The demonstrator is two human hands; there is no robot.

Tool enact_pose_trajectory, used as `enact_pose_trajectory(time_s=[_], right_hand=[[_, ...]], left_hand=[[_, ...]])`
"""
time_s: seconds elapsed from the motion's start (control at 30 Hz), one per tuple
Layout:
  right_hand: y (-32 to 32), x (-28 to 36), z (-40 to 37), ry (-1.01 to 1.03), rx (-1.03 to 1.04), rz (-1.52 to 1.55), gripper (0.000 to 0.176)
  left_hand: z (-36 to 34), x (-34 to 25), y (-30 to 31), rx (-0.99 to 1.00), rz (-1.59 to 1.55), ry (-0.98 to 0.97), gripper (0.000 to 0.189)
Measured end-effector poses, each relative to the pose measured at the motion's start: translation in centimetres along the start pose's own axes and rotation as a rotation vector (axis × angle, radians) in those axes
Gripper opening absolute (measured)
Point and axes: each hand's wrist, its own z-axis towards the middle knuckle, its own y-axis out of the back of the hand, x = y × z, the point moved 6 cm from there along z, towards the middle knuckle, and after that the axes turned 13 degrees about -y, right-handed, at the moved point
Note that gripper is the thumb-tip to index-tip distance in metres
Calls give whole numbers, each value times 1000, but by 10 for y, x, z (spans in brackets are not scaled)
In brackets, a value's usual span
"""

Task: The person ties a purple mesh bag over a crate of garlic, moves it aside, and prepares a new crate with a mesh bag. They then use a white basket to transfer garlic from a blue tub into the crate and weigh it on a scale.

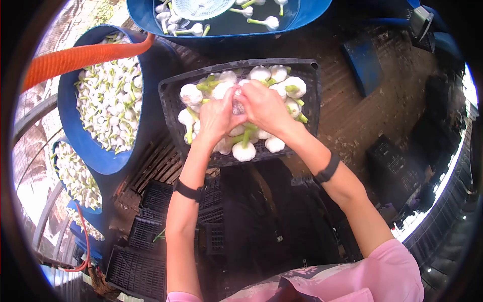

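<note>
Both of my hands meet over a black plastic crate (240, 64) that holds several white garlic bulbs with short green stems. Between my left hand (220, 117) and my right hand (265, 106) is a garlic bulb (238, 106), partly covered by my fingers. The fingers of both hands curl around it. Nearest to me in the crate lies a large garlic bulb (244, 152) with its stem pointing away. More bulbs lie around and beneath my hands, some hidden by them.
A blue tub of water (241, 36) with floating garlic and a pale strainer (206, 7) stands beyond the crate. At left are blue tubs heaped with garlic (111, 108) and an orange hose (90, 56). Empty black crates (136, 269) lie on the floor at lower left.
</note>
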Motion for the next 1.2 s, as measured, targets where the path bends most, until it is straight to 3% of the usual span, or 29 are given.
enact_pose_trajectory(time_s=[0.1, 0.17, 0.23, 0.3, 0.37, 0.43, 0.5, 0.53, 0.6, 0.63, 0.7, 0.73, 0.77, 0.87, 0.97, 1.03, 1.07, 1.1, 1.17, 1.2], right_hand=[[-13, 2, -5, -42, 74, -220, 18], [-11, 8, -9, 23, 124, -240, 24], [9, 25, -18, -18, 217, -257, 25], [41, 31, -29, 1, 160, -120, 19], [93, 19, -34, 21, -215, -132, 19], [142, -11, -36, -342, -334, 206, 24], [168, -50, -41, -571, -409, 796, 32], [166, -51, -33, -484, -342, 950, 39], [121, -31, -21, -344, -22, 574, 54], [83, -42, -21, -82, 49, 233, 65], [25, -14, -17, -123, 306, -191, 70], [9, 2, -13, -24, 256, -213, 47], [-7, 2, -8, -22, 258, -204, 47], [-22, 1, 1, 29, 115, -192, 12], [-12, 2, -7, 42, 50, -126, 13], [-18, 2, -12, 29, 40, -92, 15], [-21, 1, -15, 7, 27, -52, 18], [-24, 2, -17, 15, 33, -45, 18], [-34, -5, -19, -63, 216, 116, 30], [-33, -10, -16, -114, 264, 148, 51]], left_hand=[[13, 3, -10, 96, -15, 34, 48], [9, 2, -13, 34, -54, -6, 44], [4, -2, -3, -168, -221, -109, 31], [1, 0, 1, -173, -221, -65, 22], [-3, 1, 6, -192, -224, -7, 14], [-5, -2, 3, -70, -101, 4, 11], [-5, -4, 3, -81, -71, 19, 10], [-4, -5, 4, -94, -34, 35, 8], [-4, -8, 8, -122, -13, 7, 7], [-5, -12, 11, -131, 5, -28, 6], [-5, -19, 20, -129, 49, -86, 6], [-6, -23, 23, -128, 90, -143, 6], [-9, -22, 24, -123, 96, -139, 6], [-13, -27, 29, -121, 248, -176, 9], [-17, -36, 19, -5, 355, -52, 9], [-25, -43, 24, -300, 278, 11, 10], [-30, -44, 19, -264, 235, 171, 10], [-30, -48, 12, -266, 244, 180, 10], [-50, -38, 3, -622, 19, 468, 16], [-55, -37, -7, -703, -48, 596, 20]])
